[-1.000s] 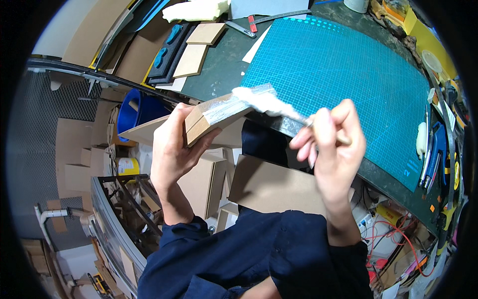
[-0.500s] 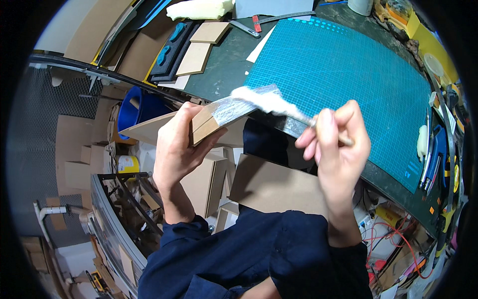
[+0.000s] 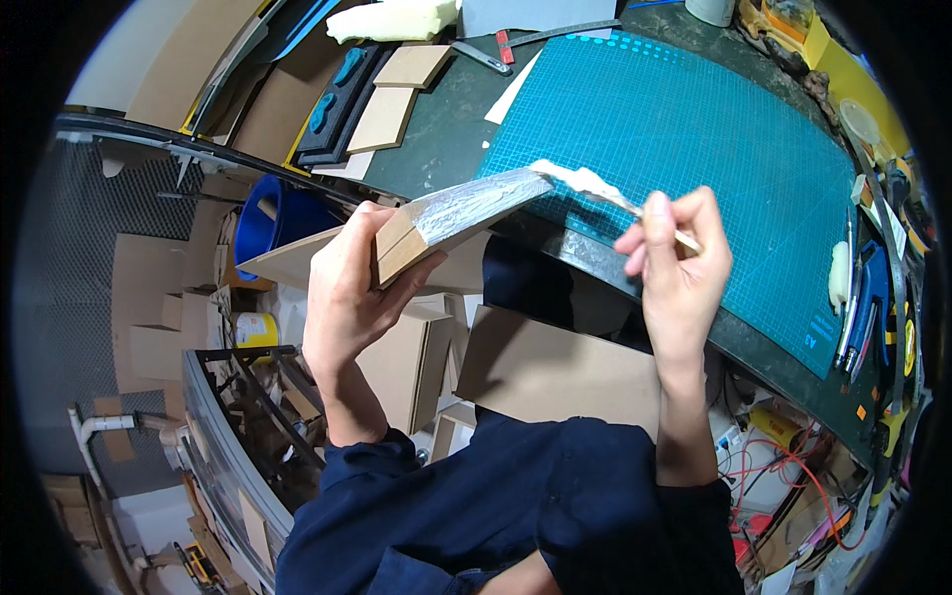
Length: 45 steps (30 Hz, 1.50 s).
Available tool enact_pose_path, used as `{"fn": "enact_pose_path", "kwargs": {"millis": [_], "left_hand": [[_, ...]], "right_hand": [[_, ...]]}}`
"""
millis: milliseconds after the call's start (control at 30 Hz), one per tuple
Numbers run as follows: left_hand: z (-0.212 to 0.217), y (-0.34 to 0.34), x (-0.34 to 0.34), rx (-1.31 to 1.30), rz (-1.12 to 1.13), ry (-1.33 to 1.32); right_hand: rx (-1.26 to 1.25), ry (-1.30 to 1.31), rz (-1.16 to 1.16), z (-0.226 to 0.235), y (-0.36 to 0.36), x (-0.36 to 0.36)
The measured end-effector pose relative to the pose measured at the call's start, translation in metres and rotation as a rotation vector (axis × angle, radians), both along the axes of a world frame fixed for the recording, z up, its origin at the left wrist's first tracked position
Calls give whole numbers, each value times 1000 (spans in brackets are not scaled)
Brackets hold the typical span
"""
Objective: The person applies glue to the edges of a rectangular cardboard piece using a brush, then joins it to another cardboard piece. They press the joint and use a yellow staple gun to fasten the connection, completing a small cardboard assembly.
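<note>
My left hand [image 3: 345, 283] is closed round the near end of a brown fibreboard panel [image 3: 400, 253], held tilted above the bench's front edge. A glossy whitish-grey coat [image 3: 471, 205] covers most of the panel's upturned narrow edge; its near end is bare brown. In my right hand [image 3: 682, 273], pinched between thumb and fingers, is a thin stick [image 3: 684, 241]. Thick white paste-like stuff [image 3: 587, 183] clings along the stick's other end. That coated tip lies at the panel's far end, seemingly touching it. Whether the stick has bristles is hidden by the white stuff.
A green cutting mat [image 3: 674, 159] lies on the dark bench. Small brown boards [image 3: 382, 119], a folding knife [image 3: 480, 58] and a metal ruler [image 3: 565, 32] are beyond the panel. Tools, including a blue-handled one [image 3: 873, 293], line the right side. A blue bucket [image 3: 266, 223] stands at left.
My right hand has moved the white-coated stick slightly right and away, from the middle of the panel's edge to its far end. More of the coated edge shows. My left hand has hardly moved.
</note>
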<state>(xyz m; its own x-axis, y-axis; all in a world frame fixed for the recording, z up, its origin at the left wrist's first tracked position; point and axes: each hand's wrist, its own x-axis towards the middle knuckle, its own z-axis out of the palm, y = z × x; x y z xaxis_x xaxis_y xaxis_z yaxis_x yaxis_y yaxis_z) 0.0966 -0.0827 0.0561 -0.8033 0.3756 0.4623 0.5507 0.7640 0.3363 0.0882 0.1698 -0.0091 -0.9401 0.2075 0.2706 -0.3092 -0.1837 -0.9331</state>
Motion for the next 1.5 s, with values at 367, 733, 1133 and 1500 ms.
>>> {"fn": "enact_pose_path", "kwargs": {"millis": [367,733,1133,1500], "left_hand": [[0,-2,0,8,-1,-22],[-2,-4,-1,-20,1,-1],[0,-1,-1,-12,6,-14],[1,-7,-3,-57,-30,-4]], "right_hand": [[-68,-26,51,19,-7,11],[114,-121,-110,-2,1,-9],[90,-43,-55,-19,6,-15],[-42,206,203,46,-14,34]]}}
